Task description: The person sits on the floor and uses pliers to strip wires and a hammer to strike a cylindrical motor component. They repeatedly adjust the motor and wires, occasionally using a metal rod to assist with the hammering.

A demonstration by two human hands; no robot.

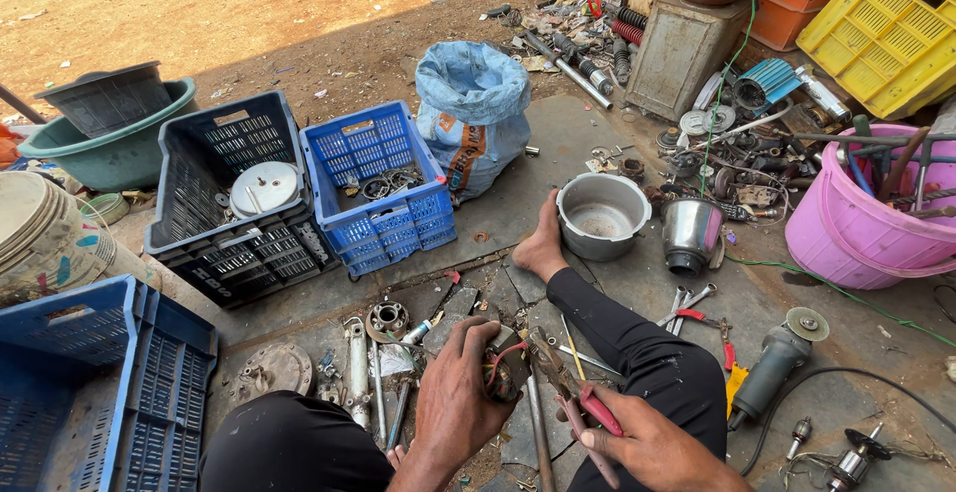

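My left hand (460,392) grips a small dark motor part with red wires (506,361), held low between my knees. In my right hand (647,444) I hold red-handled pliers (566,384), whose jaws point up-left and touch the part near its wires. Both legs are in black trousers; my right leg (637,348) stretches forward, with the bare foot (543,243) beside a metal pot (601,215).
A blue crate (378,188) and a black crate (234,203) with a round lid stand ahead, a blue sack (474,114) behind them. An angle grinder (777,358), spanners (687,303), metal shafts (358,372), a pink tub (861,218) and scrap lie around.
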